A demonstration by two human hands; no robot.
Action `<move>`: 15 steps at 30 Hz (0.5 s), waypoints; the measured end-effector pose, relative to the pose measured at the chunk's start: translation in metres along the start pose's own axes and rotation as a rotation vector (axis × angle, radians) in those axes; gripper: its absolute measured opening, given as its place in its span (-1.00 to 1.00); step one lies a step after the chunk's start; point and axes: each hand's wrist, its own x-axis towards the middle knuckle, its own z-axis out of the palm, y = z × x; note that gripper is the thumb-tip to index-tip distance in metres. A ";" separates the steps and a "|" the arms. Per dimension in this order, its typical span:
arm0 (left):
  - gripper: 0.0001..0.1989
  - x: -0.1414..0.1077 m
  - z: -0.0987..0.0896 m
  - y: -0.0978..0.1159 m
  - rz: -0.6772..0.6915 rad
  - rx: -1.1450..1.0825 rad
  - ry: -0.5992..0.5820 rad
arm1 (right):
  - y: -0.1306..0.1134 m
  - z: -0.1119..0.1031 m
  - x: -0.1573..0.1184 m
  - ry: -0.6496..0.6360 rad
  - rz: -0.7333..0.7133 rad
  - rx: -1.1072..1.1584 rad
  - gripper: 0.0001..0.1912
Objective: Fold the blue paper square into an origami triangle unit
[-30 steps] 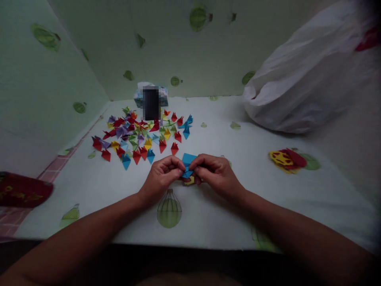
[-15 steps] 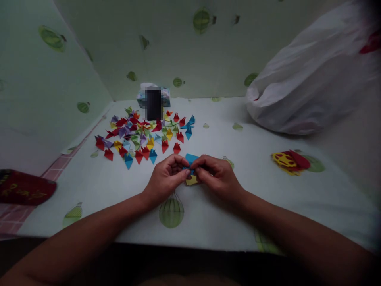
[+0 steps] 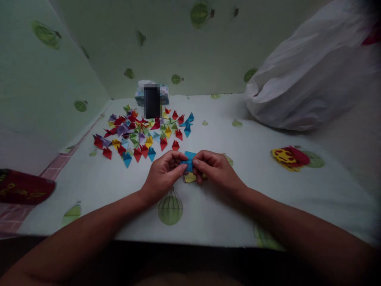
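Both the left hand (image 3: 163,176) and the right hand (image 3: 214,170) pinch a blue paper (image 3: 188,161), a fold seemingly half made. Folded pieces (image 3: 139,133) lie at 11 o'clock on the desk (image 3: 208,206). Pressing the crease would need firm fingertips.

The folded paper pieces (image 3: 143,135) lie spread on the counter (image 3: 208,206), behind and left of both hands. The plastic bag (image 3: 309,75) sits far right, the paper stack (image 3: 287,157) before it.

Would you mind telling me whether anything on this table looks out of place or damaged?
Nothing stands out. Both hands, left hand and right hand, pinch the blue paper; the folded paper pieces lie loosely scattered.
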 end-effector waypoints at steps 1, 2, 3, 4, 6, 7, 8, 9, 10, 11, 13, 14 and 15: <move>-0.82 0.000 0.000 0.000 -0.001 -0.006 0.003 | 0.000 0.000 0.000 0.004 -0.001 -0.014 -0.76; -0.83 0.000 0.000 -0.001 -0.001 -0.012 0.005 | -0.001 0.001 -0.001 0.011 -0.005 -0.032 -0.76; -0.84 0.000 0.000 -0.001 0.000 -0.018 0.007 | -0.002 0.001 -0.002 0.022 -0.010 -0.056 -0.77; -0.85 0.000 0.000 0.000 0.001 -0.021 0.008 | -0.003 0.002 -0.003 0.034 -0.018 -0.083 -0.77; -0.86 0.000 0.000 0.000 0.005 -0.023 0.011 | -0.005 0.003 -0.005 0.053 -0.033 -0.130 -0.78; -0.87 0.000 0.001 0.001 0.007 -0.026 0.011 | -0.006 0.003 -0.005 0.056 -0.038 -0.142 -0.78; -0.87 0.000 0.001 0.002 0.008 -0.031 0.010 | -0.007 0.003 -0.005 0.054 -0.039 -0.149 -0.78; -0.87 0.000 0.001 0.002 0.010 -0.036 0.008 | -0.007 0.003 -0.005 0.049 -0.037 -0.148 -0.78; -0.87 0.000 0.000 0.003 0.012 -0.040 0.005 | -0.007 0.003 -0.005 0.041 -0.031 -0.139 -0.78; -0.88 0.000 0.000 0.003 0.017 -0.041 0.004 | -0.006 0.003 -0.004 0.030 -0.024 -0.127 -0.78; -0.88 0.000 0.000 0.003 0.028 -0.033 -0.002 | -0.005 0.002 -0.003 -0.001 -0.010 -0.095 -0.77; -0.89 0.000 0.000 0.003 0.034 -0.030 -0.007 | -0.005 0.002 -0.003 -0.013 -0.006 -0.078 -0.77; -0.89 -0.001 -0.001 0.002 0.041 -0.029 -0.013 | -0.004 0.002 -0.003 -0.018 -0.006 -0.064 -0.77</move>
